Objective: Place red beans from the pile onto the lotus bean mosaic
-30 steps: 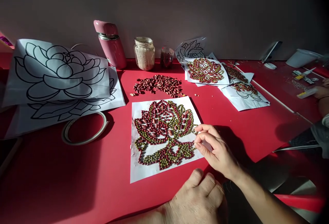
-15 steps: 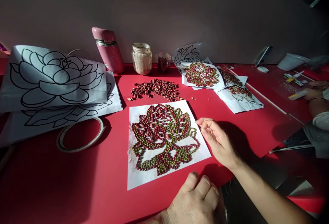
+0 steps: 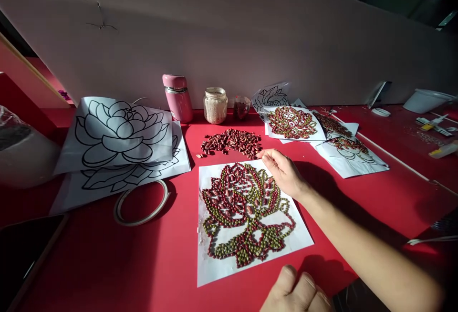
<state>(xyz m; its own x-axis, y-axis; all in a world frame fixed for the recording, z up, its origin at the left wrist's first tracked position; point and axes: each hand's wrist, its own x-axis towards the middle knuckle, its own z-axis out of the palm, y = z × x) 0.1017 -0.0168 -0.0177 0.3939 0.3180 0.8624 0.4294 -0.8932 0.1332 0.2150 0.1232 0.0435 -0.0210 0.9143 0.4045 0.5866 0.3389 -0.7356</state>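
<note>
A white sheet (image 3: 214, 274) lies on the red table, bearing a flower of red and green beans (image 3: 246, 212). My right hand (image 3: 281, 171) is over the sheet's upper right corner, thumb and fingers pinched together, fingertips at the edge of a pile of dark red speckled beans (image 3: 232, 141). Whether a bean is between them is too small to tell. Low in the view, my left hand (image 3: 296, 293) is curled into a fist just off the sheet's lower right edge. Its inside is hidden and the frame cuts it off.
Lotus line drawings (image 3: 123, 133) and a coiled white strip (image 3: 123, 212) lie left. Behind stand a pink flask (image 3: 178, 102), a glass jar (image 3: 215, 107) and a small cup (image 3: 241, 108). Bean-covered pictures (image 3: 293, 123) lie right, near a white tub (image 3: 427, 100). A dark tray-like object (image 3: 28, 254) is lower left.
My right hand has moved from the sheet's right edge up to the bean pile. My left hand sits lower in the view. The camera view has shifted, showing more on the left.
</note>
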